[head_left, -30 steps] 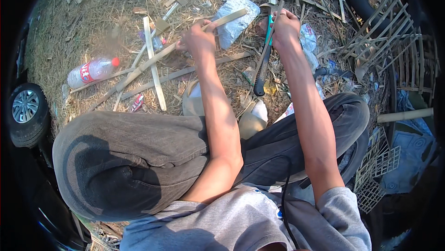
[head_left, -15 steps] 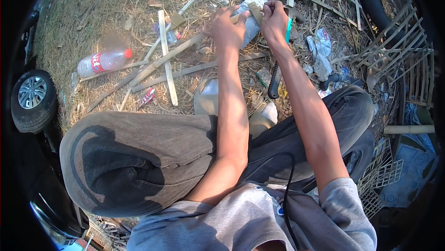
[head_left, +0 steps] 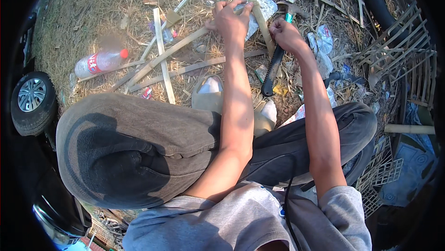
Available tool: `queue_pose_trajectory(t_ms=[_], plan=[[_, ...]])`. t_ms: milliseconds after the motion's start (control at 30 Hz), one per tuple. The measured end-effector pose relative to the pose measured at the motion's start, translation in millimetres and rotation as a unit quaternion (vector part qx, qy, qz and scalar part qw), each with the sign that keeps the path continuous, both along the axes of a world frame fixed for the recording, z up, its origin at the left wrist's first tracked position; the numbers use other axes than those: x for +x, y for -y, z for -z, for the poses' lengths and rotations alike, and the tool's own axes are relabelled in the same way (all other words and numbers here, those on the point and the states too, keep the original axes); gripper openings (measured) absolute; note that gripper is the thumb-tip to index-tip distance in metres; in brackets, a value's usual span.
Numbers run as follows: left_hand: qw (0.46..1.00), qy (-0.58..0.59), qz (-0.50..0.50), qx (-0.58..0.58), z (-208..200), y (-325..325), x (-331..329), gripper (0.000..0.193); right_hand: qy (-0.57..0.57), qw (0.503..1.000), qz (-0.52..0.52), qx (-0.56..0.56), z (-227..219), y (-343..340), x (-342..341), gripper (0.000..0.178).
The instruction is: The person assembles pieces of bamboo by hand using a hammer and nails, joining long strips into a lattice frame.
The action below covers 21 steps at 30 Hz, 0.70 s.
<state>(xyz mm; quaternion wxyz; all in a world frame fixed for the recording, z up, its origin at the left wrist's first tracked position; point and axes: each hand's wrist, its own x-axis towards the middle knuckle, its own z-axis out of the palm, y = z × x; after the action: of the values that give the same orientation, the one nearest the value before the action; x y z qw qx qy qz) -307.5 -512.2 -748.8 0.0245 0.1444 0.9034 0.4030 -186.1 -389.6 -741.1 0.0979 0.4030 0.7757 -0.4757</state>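
My left hand (head_left: 232,21) is closed on a bamboo strip (head_left: 185,41) near its upper right end, where it meets a second, shorter strip (head_left: 263,26) at an angle. My right hand (head_left: 287,35) is just to the right of that second strip, its fingers curled together. Whatever is in those fingers, if anything, is too small to make out. Beneath the right hand runs a hammer (head_left: 272,72) with a black handle, a teal neck and a metal head. A crumpled white plastic bag (head_left: 262,6) sits behind the joined strips.
More bamboo strips (head_left: 163,56) cross on the dry grass at left, beside a clear bottle (head_left: 101,63) with a red cap. Plastic litter (head_left: 322,42) lies right of the hammer. Woven bamboo lattice (head_left: 394,42) stands far right; a car wheel (head_left: 32,95) is far left.
My right hand has left the shorter strip and moved right and down, over the hammer. The shorter strip now shows along its length. My left hand stays on the longer strip.
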Motion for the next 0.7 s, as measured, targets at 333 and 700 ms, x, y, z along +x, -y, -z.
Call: queue_pose_trajectory(t_ms=[333,700], plan=[[1.000,0.019,-0.006,0.012,5.0,-2.8,-5.8,0.026,0.046,0.997,-0.026,0.063,-17.6,8.8,-6.5,0.015],[1.000,0.004,-0.002,-0.002,0.7,-9.8,3.7,0.022,-0.139,0.903,0.096,0.396,27.4,22.6,20.8,0.024]])
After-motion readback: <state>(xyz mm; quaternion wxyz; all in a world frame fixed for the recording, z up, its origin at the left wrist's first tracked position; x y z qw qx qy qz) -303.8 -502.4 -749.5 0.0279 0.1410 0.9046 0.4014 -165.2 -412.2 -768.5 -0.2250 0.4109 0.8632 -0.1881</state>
